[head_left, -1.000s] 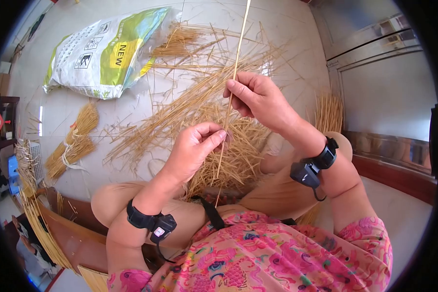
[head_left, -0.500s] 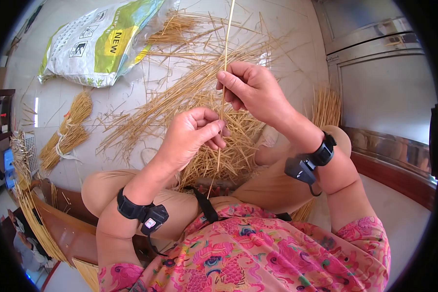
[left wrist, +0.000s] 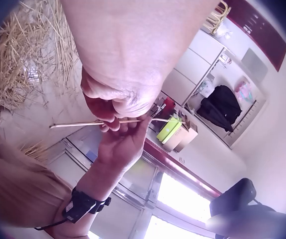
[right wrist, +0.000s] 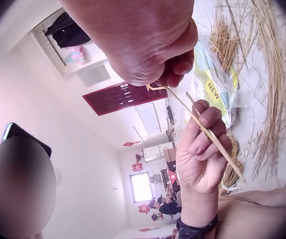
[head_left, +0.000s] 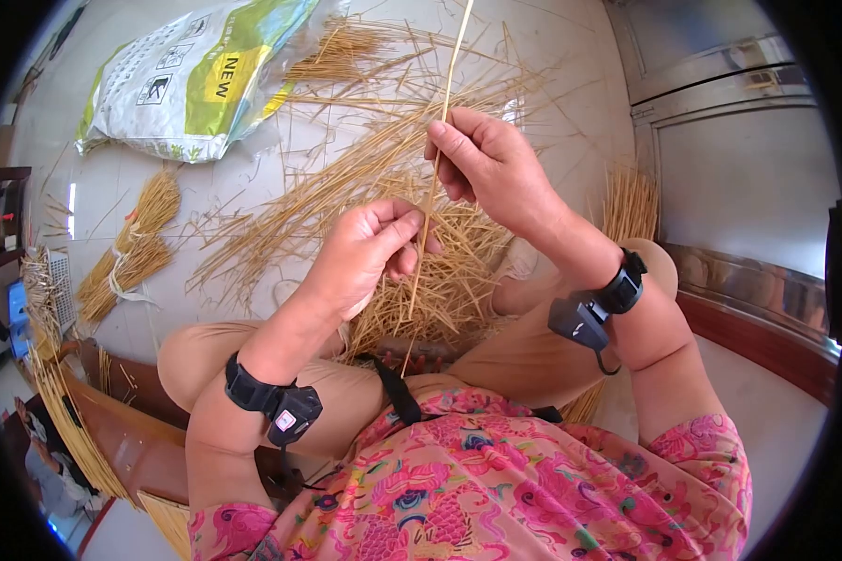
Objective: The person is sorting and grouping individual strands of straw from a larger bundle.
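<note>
A long straw stalk (head_left: 455,58) runs upright between both hands in the head view. My left hand (head_left: 360,245) pinches its lower part between thumb and fingertips. Higher up, my right hand (head_left: 494,168) holds the same stalk between thumb and curled fingers. The right wrist view shows the stalk's thicker end (right wrist: 228,158) slanting out past the left fingers, with a short pale strip (right wrist: 189,98) sticking up beside them. Beneath the hands lies a heap of loose straw (head_left: 440,285) on the floor, partly hidden by the left hand.
Long loose stalks (head_left: 318,192) spread across the tiled floor. A white and green bag (head_left: 173,89) lies at upper left, above a tied straw bundle (head_left: 140,238). More straw (head_left: 630,206) stands by the metal door (head_left: 739,168) at right. The person's bent legs (head_left: 524,365) flank the heap.
Both hands sit higher in the view than a second ago, as the whole view shifted too. The stalk's top swung left, then back right. The left fingers have drawn in closer on it.
</note>
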{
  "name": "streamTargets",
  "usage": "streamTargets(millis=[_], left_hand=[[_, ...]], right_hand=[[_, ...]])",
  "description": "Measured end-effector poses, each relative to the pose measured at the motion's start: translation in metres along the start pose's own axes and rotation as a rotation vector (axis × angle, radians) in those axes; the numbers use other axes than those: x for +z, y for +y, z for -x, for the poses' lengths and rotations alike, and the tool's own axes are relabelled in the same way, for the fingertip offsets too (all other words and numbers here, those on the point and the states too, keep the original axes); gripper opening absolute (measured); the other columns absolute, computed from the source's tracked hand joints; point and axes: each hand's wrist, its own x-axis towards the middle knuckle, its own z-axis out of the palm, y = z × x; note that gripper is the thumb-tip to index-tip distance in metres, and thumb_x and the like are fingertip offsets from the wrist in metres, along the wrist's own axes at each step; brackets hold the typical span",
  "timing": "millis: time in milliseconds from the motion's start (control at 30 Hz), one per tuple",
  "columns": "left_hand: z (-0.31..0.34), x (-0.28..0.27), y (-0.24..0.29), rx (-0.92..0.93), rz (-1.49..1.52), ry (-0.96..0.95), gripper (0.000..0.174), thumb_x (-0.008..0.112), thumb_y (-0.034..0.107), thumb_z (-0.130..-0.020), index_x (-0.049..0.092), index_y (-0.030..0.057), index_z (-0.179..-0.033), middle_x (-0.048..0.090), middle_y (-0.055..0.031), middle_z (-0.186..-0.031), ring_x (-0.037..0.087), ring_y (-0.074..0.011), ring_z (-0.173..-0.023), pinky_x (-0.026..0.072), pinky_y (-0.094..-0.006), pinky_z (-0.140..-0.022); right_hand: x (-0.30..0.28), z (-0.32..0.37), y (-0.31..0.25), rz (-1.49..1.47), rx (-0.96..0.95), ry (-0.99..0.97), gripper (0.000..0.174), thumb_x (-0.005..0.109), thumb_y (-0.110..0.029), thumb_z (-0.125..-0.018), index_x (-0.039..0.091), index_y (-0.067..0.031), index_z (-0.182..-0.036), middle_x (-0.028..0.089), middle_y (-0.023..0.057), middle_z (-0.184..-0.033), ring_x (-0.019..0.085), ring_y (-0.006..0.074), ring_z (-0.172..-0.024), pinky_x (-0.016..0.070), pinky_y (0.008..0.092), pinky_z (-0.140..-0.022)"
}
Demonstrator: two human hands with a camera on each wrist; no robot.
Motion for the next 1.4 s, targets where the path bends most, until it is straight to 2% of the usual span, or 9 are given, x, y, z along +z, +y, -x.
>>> streamTargets(millis=[167,267,467,567,667,767,867,1200,1400], left_hand=[[-0.006,-0.005,-0.009,-0.052,0.021,0.126,0.013,0.048,0.014,-0.094,0.053,0.0029,-0.092,0.062,-0.0053,-0.077,0.038,-0.0027,-0.049,0.0322,-0.0166,-0.045],[-0.006,-0.004,-0.013,-0.13,-0.144,0.221,0.012,0.051,0.012,-0.092,0.053,0.001,-0.089,0.061,-0.0062,-0.074,0.044,-0.0049,-0.053,0.0364,-0.0202,-0.048],[-0.006,-0.022,-0.044,0.181,-1.27,0.154,0.015,0.055,0.011,-0.085,0.057,-0.0037,-0.085,0.063,-0.0189,-0.074,0.061,-0.0327,-0.07,0.0476,-0.0383,-0.065],[-0.008,-0.034,-0.053,0.115,-1.348,-0.134,0.018,0.057,0.012,-0.084,0.06,-0.0026,-0.094,0.061,-0.0241,-0.081,0.059,-0.04,-0.076,0.0477,-0.0412,-0.069],[-0.003,-0.024,-0.041,0.279,-1.221,-0.033,0.021,0.058,0.013,-0.085,0.061,-0.0013,-0.101,0.065,-0.0175,-0.081,0.062,-0.0294,-0.068,0.0489,-0.0347,-0.063],[-0.004,-0.011,-0.011,0.116,-0.491,-0.022,0.02,0.058,0.013,-0.087,0.062,-0.001,-0.101,0.067,-0.0087,-0.083,0.057,-0.0132,-0.06,0.0465,-0.0245,-0.056],[0.006,-0.007,0.018,0.034,-0.167,-0.135,0.017,0.057,0.011,-0.088,0.062,-0.0008,-0.1,0.066,-0.0041,-0.085,0.05,-0.0024,-0.059,0.0416,-0.0164,-0.053],[0.005,-0.003,0.016,0.001,-0.244,-0.035,0.012,0.059,0.009,-0.086,0.059,-0.0012,-0.092,0.065,-0.01,-0.083,0.058,-0.0077,-0.06,0.0475,-0.0201,-0.053],[0.004,0.001,0.009,0.024,-0.305,0.02,0.012,0.058,0.004,-0.085,0.057,-0.0035,-0.094,0.064,-0.0099,-0.081,0.062,-0.0113,-0.064,0.0502,-0.0216,-0.056]], right_hand=[[0.001,0.0,-0.004,-0.118,-0.175,0.082,0.029,0.044,-0.024,-0.097,0.053,-0.0039,-0.078,0.049,-0.0026,-0.057,0.046,0.0036,-0.05,0.0375,0.0185,-0.046],[-0.004,0.0,-0.008,-0.119,-0.285,0.167,0.03,0.043,-0.024,-0.098,0.053,-0.0043,-0.078,0.048,-0.0025,-0.057,0.044,0.0031,-0.049,0.0355,0.0181,-0.045],[-0.033,-0.014,-0.019,-0.343,-0.39,0.304,0.028,0.043,-0.023,-0.098,0.051,-0.0045,-0.078,0.045,-0.0011,-0.056,0.039,0.0043,-0.046,0.0306,0.0197,-0.042],[-0.039,-0.018,-0.018,-0.449,-0.36,0.334,0.029,0.043,-0.023,-0.098,0.051,-0.0041,-0.077,0.043,-0.0004,-0.057,0.035,0.0058,-0.044,0.0278,0.0202,-0.04],[-0.036,-0.015,-0.016,-0.444,-0.285,0.341,0.026,0.043,-0.023,-0.097,0.048,-0.0054,-0.078,0.04,-0.001,-0.06,0.034,0.0066,-0.047,0.0254,0.0206,-0.042],[-0.033,-0.012,-0.016,-0.394,-0.214,0.35,0.026,0.044,-0.023,-0.097,0.048,-0.0059,-0.078,0.04,-0.0013,-0.06,0.034,0.0065,-0.047,0.0246,0.0208,-0.041],[-0.032,-0.013,-0.01,-0.3,-0.217,0.391,0.029,0.044,-0.024,-0.097,0.05,-0.0042,-0.076,0.042,-0.001,-0.055,0.035,0.0062,-0.043,0.0258,0.0213,-0.04],[-0.024,-0.012,-0.01,-0.041,-0.243,0.465,0.031,0.048,-0.026,-0.095,0.056,-0.0037,-0.074,0.051,-0.0012,-0.052,0.047,0.0041,-0.046,0.0344,0.0203,-0.043],[-0.017,-0.01,-0.013,0.048,-0.253,0.461,0.03,0.048,-0.025,-0.096,0.055,-0.003,-0.077,0.049,-0.0012,-0.053,0.044,0.0038,-0.045,0.0317,0.0188,-0.042]])
